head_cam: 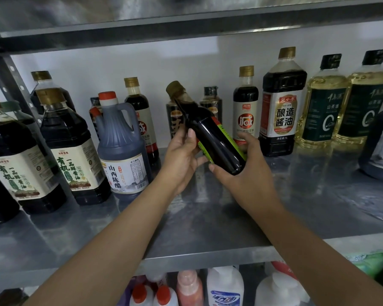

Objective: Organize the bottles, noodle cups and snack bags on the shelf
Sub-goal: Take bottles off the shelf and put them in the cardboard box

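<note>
A slim, round bottle of smooth dark glass or plastic, full of near-black liquid and topped with a dull gold cap, is held above the middle of the metal shelf, tilted so its neck leans up and to the left. A yellow-green label shows along its far side. Both hands are grasping it: the left hand wraps round its middle with the thumb on top, and the right hand cups its flat base. The shelf is a dull grey sheet that reflects the bottles faintly. To the left stand a ribbed vinegar jug with a handle and a red-and-white cap, and two big soy sauce jugs with cream labels. Behind the held bottle are two short dark bottles, partly hidden by it. To the right stand a narrow white-labelled bottle, a tall square-shouldered bottle and two clear oil bottles of yellow liquid with black caps.
</note>
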Available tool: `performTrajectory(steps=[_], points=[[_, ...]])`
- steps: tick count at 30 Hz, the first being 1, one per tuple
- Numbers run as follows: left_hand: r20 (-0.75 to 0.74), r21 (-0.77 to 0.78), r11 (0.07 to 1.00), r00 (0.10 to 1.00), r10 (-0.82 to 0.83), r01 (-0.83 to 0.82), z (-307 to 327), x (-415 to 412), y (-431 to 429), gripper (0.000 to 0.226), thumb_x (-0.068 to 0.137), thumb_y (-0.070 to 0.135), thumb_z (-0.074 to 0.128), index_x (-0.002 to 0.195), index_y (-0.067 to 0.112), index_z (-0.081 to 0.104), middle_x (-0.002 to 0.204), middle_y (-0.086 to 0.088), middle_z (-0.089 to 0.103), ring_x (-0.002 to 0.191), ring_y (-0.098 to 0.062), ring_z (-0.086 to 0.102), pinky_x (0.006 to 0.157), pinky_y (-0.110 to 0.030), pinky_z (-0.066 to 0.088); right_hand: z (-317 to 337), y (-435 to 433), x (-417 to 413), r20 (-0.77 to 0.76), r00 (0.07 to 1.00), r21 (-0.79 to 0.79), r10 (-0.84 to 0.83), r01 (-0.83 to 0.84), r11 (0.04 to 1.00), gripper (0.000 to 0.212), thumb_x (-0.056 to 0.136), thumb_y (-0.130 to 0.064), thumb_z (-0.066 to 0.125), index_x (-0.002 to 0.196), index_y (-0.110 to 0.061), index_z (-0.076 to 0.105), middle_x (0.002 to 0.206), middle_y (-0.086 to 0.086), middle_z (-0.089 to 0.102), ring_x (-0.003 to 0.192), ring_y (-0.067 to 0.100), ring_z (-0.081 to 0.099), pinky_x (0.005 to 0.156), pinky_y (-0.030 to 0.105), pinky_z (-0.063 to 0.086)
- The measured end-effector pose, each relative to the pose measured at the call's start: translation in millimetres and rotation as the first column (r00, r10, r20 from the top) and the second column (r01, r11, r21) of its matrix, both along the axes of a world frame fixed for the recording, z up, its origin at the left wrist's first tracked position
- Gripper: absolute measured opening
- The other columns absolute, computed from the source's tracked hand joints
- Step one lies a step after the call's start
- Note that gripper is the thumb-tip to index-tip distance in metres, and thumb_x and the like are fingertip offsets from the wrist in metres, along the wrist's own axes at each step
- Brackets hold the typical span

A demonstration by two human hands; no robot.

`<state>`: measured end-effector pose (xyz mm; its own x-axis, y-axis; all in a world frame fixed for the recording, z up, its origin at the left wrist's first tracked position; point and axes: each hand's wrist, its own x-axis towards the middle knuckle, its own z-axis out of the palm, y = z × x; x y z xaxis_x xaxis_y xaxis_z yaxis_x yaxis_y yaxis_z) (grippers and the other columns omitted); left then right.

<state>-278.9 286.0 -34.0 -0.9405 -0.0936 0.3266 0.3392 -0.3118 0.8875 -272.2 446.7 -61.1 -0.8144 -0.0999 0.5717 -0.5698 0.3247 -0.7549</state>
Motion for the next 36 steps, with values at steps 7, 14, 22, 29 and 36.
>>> performTrajectory(steps=[7, 14, 22, 29, 36], points=[[-0.011, -0.044, 0.999, 1.0, 0.029, -0.029, 2, 2, 0, 0.048, 0.105, 0.028, 0.043, 0.148, 0.008, 0.041, 0.143, -0.021, 0.054, 0.13, -0.034, 0.056, 0.099, -0.052, 0.053, 1, 0, 1, 0.075, 0.996, 0.005, 0.053, -0.054, 0.999, 0.066, 0.083, -0.042, 0.077, 0.137, -0.029, 0.042, 0.109, -0.024, 0.056, 0.097, -0.006, 0.059, 0.077, 0.005, 0.045], [0.005, 0.025, 0.994, 0.994, -0.109, 0.109, 7, 4, 3, 0.075, 0.089, 0.047, 0.063, 0.144, 0.002, 0.04, 0.117, -0.018, 0.062, 0.094, -0.029, 0.067, 0.069, -0.036, 0.061, 20, 3, 8, 0.301, 0.675, -0.704, 0.673, -0.319, 0.635, 0.056, 0.088, -0.039, 0.061, 0.12, 0.007, 0.059, 0.089, 0.03, 0.062, 0.063, 0.026, 0.064, 0.051, 0.028, 0.051], [0.147, 0.074, 0.911, 0.899, -0.412, 0.405, 7, 16, 11, 0.08, 0.08, 0.062, 0.071, 0.139, 0.009, 0.057, 0.135, -0.013, 0.06, 0.115, -0.029, 0.033, 0.082, -0.039, 0.034, 25, 15, 54, 0.31, 0.385, -0.895, 0.869, -0.19, 0.403, 0.061, 0.1, -0.047, 0.038, 0.139, -0.002, 0.049, 0.106, 0.028, 0.065, 0.072, 0.036, 0.066, 0.057, 0.037, 0.06], [0.24, -0.084, 0.952, 0.933, -0.268, 0.295, 26, 34, 63, 0.059, 0.081, 0.045, 0.066, 0.131, 0.014, 0.058, 0.109, -0.006, 0.075, 0.094, -0.02, 0.072, 0.07, -0.03, 0.061, 26, 61, 80, 0.465, 0.756, -0.659, 0.461, -0.052, 0.751, 0.047, 0.093, -0.04, 0.059, 0.124, -0.004, 0.062, 0.114, 0.018, 0.073, 0.109, 0.033, 0.07, 0.097, 0.047, 0.054], [0.279, -0.123, 0.905, 0.89, -0.362, 0.407, 25, 49, 123, 0.048, 0.092, 0.039, 0.064, 0.135, 0.017, 0.058, 0.089, 0.002, 0.075, 0.066, -0.007, 0.072, 0.054, -0.021, 0.054, 23, 108, 117, 0.479, 0.84, -0.607, 0.255, 0.107, 0.787, 0.039, 0.097, -0.032, 0.058, 0.118, 0.001, 0.064, 0.112, 0.025, 0.071, 0.108, 0.039, 0.068, 0.097, 0.051, 0.054]])
